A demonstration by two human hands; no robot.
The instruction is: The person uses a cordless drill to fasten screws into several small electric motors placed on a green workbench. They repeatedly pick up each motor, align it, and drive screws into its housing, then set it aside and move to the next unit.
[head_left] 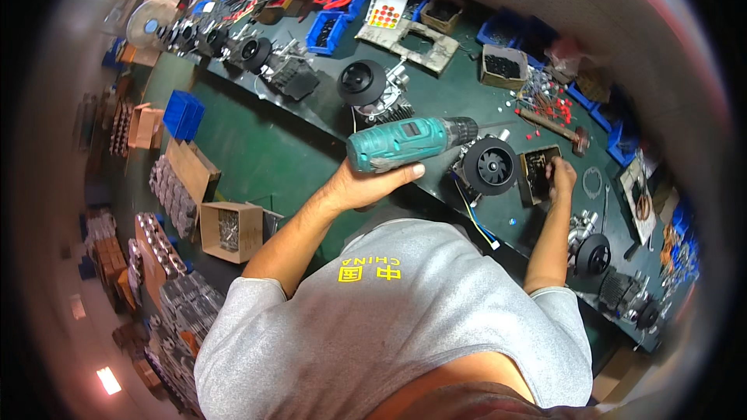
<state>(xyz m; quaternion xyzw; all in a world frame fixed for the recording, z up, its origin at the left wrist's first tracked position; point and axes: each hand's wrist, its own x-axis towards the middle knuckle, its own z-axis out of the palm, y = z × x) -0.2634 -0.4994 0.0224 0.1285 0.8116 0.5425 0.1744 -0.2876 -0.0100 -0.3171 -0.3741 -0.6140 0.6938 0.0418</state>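
My left hand grips a teal cordless drill from below. Its black chuck and long thin bit point right, across the workbench. Just beyond the chuck stands a motor unit with a round black fan wheel and loose wires hanging at its near side. My right hand reaches into a small open box of dark small parts, probably screws. Its fingers are curled together at the box's right side; whatever they pinch is too small to make out. Another fan-topped unit sits behind the drill.
A hammer lies beyond the box among red-capped bits. More motor units line the bench at right and far left. Blue bins and a box of black parts stand at the back. A carton stands at left.
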